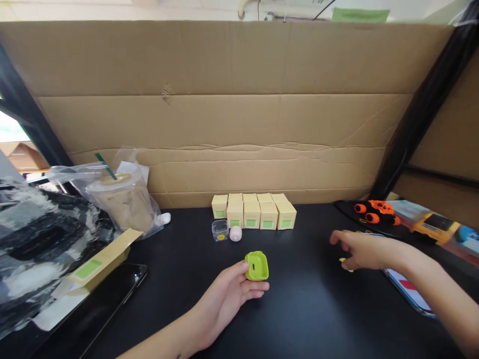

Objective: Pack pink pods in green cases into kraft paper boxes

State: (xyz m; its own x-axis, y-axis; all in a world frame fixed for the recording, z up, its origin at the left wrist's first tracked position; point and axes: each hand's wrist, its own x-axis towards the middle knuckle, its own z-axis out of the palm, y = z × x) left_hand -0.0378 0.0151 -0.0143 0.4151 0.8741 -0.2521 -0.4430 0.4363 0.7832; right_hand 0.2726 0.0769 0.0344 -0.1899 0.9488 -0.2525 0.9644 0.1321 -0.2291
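Note:
My left hand (234, 294) grips a lime-green, hollow, rounded-square case cover (257, 266) between thumb and fingers, its open side facing up with a small dark slot in its floor. Off to the right, my right hand (357, 250) hovers low over the table with fingers curved and apart. A small yellow-green piece (346, 264) shows beside its thumb; whether they touch is not clear. Beyond the left hand stand a clear plastic box (220, 230) with a yellow sticker and a small, rounded pale-pink object (235, 233).
Several small cream boxes (252, 214) with green labels line the cardboard back wall (224, 119). Left are a bagged drink cup (119, 199), an opened carton (93, 267) and a black phone-like device (101, 304). An orange toy car (379, 212) and a phone (407, 291) lie right.

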